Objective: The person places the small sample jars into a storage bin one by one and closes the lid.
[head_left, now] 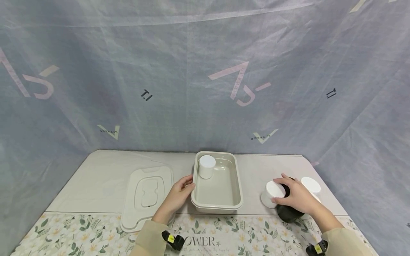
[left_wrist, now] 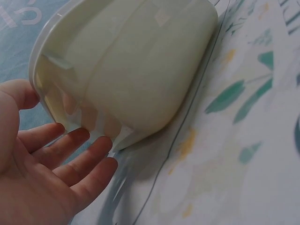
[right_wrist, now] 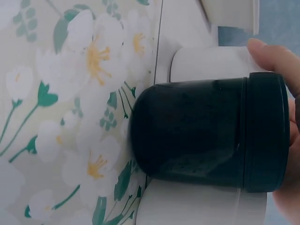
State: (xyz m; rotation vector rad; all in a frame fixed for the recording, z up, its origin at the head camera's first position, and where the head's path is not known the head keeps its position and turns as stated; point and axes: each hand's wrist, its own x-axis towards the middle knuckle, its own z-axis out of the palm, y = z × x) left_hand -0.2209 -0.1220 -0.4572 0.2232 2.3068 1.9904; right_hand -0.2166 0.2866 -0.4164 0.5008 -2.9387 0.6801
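Observation:
A beige plastic bin (head_left: 217, 207) stands open at the centre of the table, with one white lidded jar (head_left: 206, 168) in its far left corner. My left hand (head_left: 179, 193) rests on the bin's left wall; in the left wrist view its fingertips touch the wall, the thumb near the rim. Off to the right, my right hand (head_left: 296, 195) grips another white jar (head_left: 268, 200) by its lid, thumb and fingers on opposite sides. A black lidded jar (right_wrist: 192, 133) stands under that hand, partly hidden by it in the head view.
More white jars (head_left: 310, 185) stand beyond the right hand, partly covered by it. A flat beige lid (head_left: 128, 213) lies left of the bin. The table has a plain far half and a floral near half (head_left: 93, 234). Grey-blue cloth (head_left: 179, 117) hangs behind.

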